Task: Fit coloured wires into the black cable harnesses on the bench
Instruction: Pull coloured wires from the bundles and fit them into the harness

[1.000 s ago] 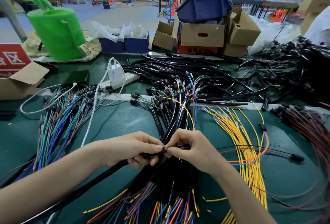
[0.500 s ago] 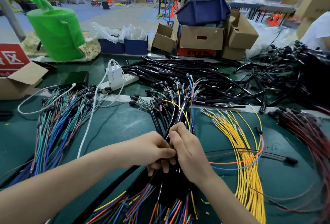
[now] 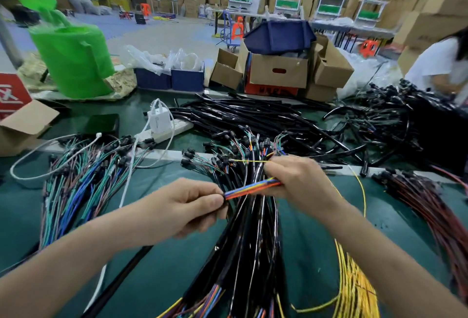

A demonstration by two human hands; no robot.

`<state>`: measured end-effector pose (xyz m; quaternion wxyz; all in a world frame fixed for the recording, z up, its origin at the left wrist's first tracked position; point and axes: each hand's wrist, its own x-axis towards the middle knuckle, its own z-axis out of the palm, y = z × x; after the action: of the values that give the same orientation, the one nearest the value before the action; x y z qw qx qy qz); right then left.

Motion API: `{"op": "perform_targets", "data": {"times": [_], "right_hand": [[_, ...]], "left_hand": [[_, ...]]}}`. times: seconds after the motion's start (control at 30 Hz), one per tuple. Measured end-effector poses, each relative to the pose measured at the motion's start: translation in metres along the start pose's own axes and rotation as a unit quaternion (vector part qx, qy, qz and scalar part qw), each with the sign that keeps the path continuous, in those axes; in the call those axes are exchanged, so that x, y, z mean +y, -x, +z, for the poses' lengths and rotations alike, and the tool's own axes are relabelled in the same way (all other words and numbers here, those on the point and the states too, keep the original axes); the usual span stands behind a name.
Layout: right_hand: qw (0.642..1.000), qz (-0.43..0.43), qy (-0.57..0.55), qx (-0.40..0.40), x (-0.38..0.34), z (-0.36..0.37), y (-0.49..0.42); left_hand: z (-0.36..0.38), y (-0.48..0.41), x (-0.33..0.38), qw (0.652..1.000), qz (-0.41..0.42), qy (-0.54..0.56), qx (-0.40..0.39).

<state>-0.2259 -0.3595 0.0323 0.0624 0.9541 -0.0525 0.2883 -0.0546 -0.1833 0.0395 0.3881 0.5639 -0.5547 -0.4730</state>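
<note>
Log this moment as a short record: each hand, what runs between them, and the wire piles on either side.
left hand: pinches the end of a black sleeve
right hand: grips the coloured wires
coloured wires: stretched between both hands, above the black harness pile
left of pile: blue and green wires
right of pile: yellow wires, then red wires
surface: green bench

Wire piles (image 3: pixel 248 246) all round; mat (image 3: pixel 157 274) gaps.
</note>
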Motion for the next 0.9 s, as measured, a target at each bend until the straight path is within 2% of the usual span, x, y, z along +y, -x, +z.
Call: {"op": "perform_targets", "data": {"times": [0.1,0.2,0.37,0.47,0.53,0.63,0.77,0.9], "right_hand": [[0.995,-0.040,0.078,-0.053,0.004,-0.020,-0.027],[0.981,-0.035,0.133,-0.135,0.005,-0.031,-0.050],[0.973,-0.057,0.175,-0.140,0.001,-0.036,-0.079],[0.969,-0.054,0.183,-0.154,-0.011,-0.038,-0.083],[0.970,-0.056,0.172,-0.162,-0.025,-0.035,-0.079],[0.980,-0.053,0.160,-0.108,-0.042,-0.024,-0.066],[0.993,0.032,0.073,-0.088,-0.044,-0.011,-0.049],[0.989,0.116,-0.067,-0.063,-0.026,-0.007,-0.034]], "left_hand": [[-0.009,0.001,0.011,0.999,0.010,-0.033,0.034],[-0.020,-0.002,0.024,0.994,0.023,-0.087,0.066],[-0.028,-0.008,0.038,0.985,0.016,-0.154,0.082],[-0.019,-0.012,0.038,0.988,0.011,-0.139,0.073],[-0.013,-0.014,0.038,0.992,0.020,-0.104,0.072],[-0.009,-0.015,0.035,0.993,0.038,-0.095,0.067],[-0.004,-0.014,0.028,0.994,0.034,-0.081,0.059],[-0.003,-0.005,0.015,0.991,-0.003,-0.125,0.052]]}}
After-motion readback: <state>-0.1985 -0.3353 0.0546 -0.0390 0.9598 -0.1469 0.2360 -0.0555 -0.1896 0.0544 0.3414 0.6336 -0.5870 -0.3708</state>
